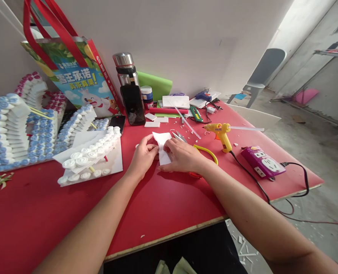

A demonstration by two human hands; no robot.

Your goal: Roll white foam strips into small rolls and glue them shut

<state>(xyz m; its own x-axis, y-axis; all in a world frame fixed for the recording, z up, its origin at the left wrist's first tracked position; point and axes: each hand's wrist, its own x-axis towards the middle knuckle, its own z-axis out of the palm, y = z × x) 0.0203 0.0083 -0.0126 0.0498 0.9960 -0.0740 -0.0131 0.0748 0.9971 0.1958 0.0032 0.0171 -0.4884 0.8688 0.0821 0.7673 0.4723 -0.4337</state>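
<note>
You grip the white paper [161, 143] with your left hand [143, 155] at one side and your right hand [183, 155] at the other, over the red table [157, 205], scissors [179, 136] lying partly hidden behind your right hand

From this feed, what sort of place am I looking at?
Probably a makeshift craft workspace: a red-topped rectangular table holds a yellow plastic glue gun with a clear stick in its back, beside a white board model with rows of white rosettes.
</note>
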